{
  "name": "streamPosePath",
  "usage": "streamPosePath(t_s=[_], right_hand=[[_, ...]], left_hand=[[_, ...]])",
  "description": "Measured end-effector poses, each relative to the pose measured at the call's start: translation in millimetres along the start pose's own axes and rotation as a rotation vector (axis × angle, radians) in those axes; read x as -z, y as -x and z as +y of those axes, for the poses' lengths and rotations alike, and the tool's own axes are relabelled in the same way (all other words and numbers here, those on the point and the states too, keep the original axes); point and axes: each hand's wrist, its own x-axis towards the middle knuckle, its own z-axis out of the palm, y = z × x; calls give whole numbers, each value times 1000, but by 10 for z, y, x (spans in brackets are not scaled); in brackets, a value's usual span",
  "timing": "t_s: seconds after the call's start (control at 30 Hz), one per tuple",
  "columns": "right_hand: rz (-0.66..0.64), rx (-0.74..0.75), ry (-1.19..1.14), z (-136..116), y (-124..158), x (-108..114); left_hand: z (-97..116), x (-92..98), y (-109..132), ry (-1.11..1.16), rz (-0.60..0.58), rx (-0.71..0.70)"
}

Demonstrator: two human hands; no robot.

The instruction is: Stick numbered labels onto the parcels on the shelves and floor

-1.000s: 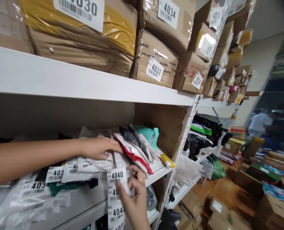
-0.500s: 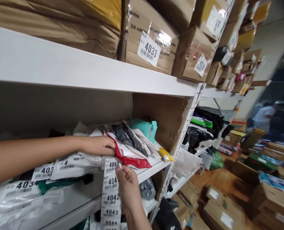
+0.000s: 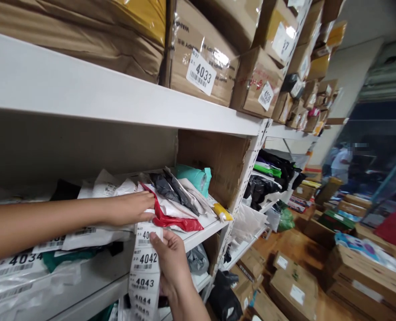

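I see the right hand (image 3: 171,255) pinching a strip of numbered labels (image 3: 144,267); farther left, the left hand (image 3: 133,208) touches a red-edged packet (image 3: 177,222), whether gripping I can't tell.

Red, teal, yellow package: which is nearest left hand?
The red-and-white plastic bag, by the left hand; the teal plastic bag and small yellow packet lie farther right.

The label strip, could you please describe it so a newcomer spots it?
Below the long white beam, find the right hand. It pinches the label strip, which hangs downward. Unlike single labels on nearby packages, it bears a column of numbers, including 4042 and 4043.
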Motion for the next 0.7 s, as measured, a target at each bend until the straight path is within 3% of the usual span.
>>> streamPosePath(t_s=[0.1,0.23,0.37,0.5,0.7], right_hand=[[57,37,81,15,109,118],[137,0,161,85,253,369],[-10,-4,259,68,334,597],[-158,70,420,-137,320,729],[-153,158,450,-386,204,816]], left_hand=[[83,-47,-8,-97,38,48],[152,-13,-38,22,139,141],[182,24,-51,79,274,184],[275,16,-122,-46,161,174],[346,67,-408,44,90,6]])
